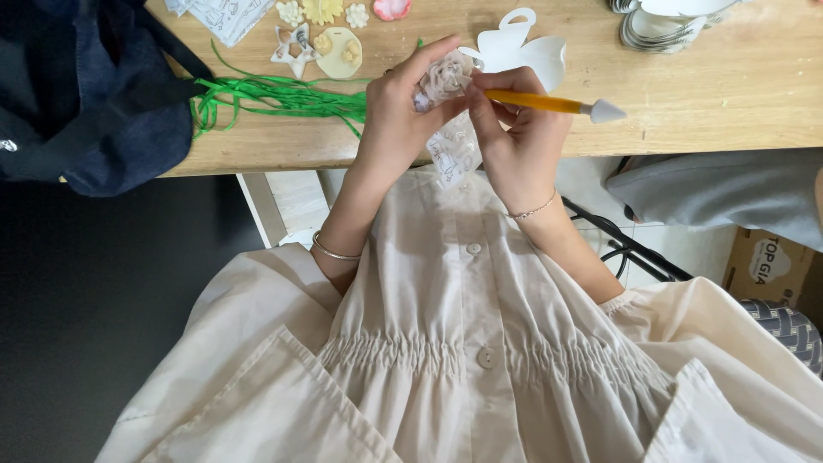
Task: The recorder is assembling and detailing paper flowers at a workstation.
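Head view: looking straight down at a wooden table [737,94] and a cream dress.
Box: brown cardboard carton [765,266] with a white round label, on the floor past the table's near edge, right side.
Left hand [399,111]: fingers clamped on a small pale clay rose in clear printed wrap [444,86], over the near edge.
Right hand [514,129]: fingers pinched together on a yellow sculpting tool with grey cone tip [557,105], touching the rose.
Ribbon: green strands [274,96] left of the hands.
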